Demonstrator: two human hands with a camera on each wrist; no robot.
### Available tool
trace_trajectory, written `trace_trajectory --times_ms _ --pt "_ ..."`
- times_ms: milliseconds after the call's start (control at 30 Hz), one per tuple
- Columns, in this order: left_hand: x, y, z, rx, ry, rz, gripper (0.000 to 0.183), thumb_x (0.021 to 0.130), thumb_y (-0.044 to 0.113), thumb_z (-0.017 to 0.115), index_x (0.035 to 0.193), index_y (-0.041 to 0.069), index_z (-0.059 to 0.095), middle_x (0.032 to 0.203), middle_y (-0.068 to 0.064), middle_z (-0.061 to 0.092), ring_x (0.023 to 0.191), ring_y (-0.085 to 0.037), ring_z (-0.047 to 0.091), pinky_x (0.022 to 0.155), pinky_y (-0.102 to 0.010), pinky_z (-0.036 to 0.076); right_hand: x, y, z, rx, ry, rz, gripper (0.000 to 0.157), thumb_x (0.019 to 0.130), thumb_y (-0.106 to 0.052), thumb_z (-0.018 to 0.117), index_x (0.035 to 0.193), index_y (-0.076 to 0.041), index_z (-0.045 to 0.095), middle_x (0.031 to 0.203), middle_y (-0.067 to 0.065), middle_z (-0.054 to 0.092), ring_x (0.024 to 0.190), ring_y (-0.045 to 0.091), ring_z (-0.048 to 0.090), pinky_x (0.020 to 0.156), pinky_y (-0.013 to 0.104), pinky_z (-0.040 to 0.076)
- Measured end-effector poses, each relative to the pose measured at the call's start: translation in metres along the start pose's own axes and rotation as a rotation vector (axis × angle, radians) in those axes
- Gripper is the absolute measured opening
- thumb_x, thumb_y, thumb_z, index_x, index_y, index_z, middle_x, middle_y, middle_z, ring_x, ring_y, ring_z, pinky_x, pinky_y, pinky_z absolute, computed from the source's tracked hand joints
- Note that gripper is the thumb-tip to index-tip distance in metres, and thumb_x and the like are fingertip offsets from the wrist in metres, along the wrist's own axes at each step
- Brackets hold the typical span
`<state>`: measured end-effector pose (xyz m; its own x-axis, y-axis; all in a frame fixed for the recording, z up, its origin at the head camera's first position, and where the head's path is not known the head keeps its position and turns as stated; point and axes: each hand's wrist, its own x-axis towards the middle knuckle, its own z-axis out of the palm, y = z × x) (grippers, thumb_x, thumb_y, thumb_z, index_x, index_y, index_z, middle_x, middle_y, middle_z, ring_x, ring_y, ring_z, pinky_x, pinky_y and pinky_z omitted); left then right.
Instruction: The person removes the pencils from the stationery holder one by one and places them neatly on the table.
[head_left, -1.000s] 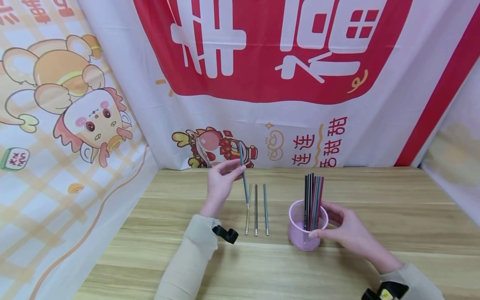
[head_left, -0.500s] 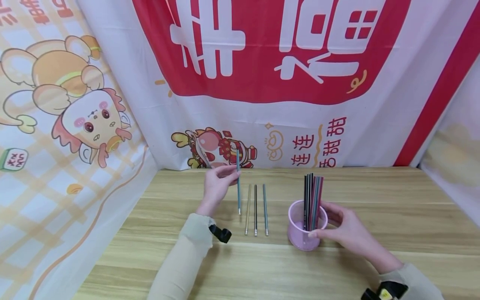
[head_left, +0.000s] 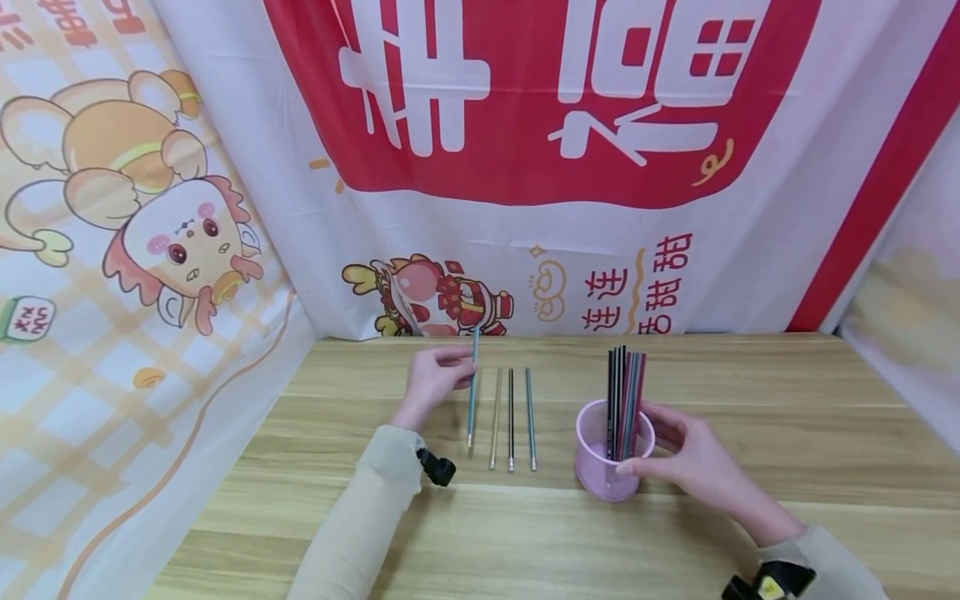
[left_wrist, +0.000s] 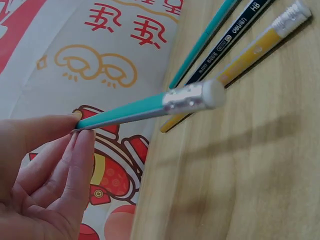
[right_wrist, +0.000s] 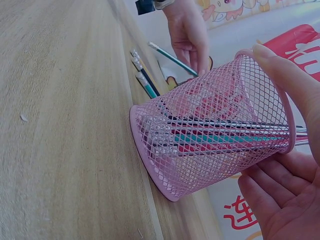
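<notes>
My left hand pinches a teal pencil between thumb and fingertips, its white eraser end pointing toward me and down, close over the table. Just right of it lie three pencils side by side: a yellow pencil, a black pencil marked HB, and another teal pencil. My right hand grips the rim of a pink mesh pen cup, thumb at the near side and fingers behind. Several dark, teal and red pencils stand in the cup, eraser ends down.
The wooden table meets a white and red printed cloth at its back edge. A patterned cloth hangs along the left side. Black wrist cameras sit on both sleeves.
My left hand has moved left and then down with the teal pencil, from over the yellow pencil to the left of the row. The right hand and cup stay put.
</notes>
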<state>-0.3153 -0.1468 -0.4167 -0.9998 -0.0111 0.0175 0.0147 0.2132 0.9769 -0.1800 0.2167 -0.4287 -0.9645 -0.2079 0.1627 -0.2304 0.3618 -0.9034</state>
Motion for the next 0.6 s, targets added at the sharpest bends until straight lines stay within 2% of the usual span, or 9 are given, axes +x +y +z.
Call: trace_trajectory --times_ms 133,300,600 --pt "-0.001 -0.006 0.002 0.055 -0.028 -0.025 0.029 0.089 0.001 0.077 0.119 0.000 0.073 0.099 -0.014 0.074 0.083 -0.025 0.073 0.077 -0.036 0.062 0.000 -0.001 0.000 0.006 0.000 -0.010 0.084 0.076 -0.016 0.092 0.142 0.011 0.049 0.136 0.029 0.057 0.121 0.040 0.060 0.095 0.018 0.049" --pt "-0.002 -0.013 0.005 0.083 -0.044 -0.042 0.028 0.088 -0.001 0.077 0.116 -0.001 0.073 0.099 -0.015 0.074 0.079 -0.024 0.073 0.079 -0.042 0.062 0.000 0.000 -0.001 -0.013 -0.003 0.013 0.088 0.076 -0.021 0.093 0.145 0.008 0.047 0.139 0.027 0.056 0.123 0.039 0.059 0.096 0.018 0.048" --pt "0.001 -0.025 0.009 0.104 -0.066 -0.088 0.027 0.085 -0.003 0.080 0.112 -0.001 0.075 0.101 -0.015 0.074 0.076 -0.022 0.073 0.070 -0.032 0.063 0.000 0.000 0.000 -0.017 -0.003 0.015 0.088 0.076 -0.020 0.093 0.145 0.009 0.047 0.139 0.028 0.056 0.123 0.039 0.059 0.097 0.021 0.049"
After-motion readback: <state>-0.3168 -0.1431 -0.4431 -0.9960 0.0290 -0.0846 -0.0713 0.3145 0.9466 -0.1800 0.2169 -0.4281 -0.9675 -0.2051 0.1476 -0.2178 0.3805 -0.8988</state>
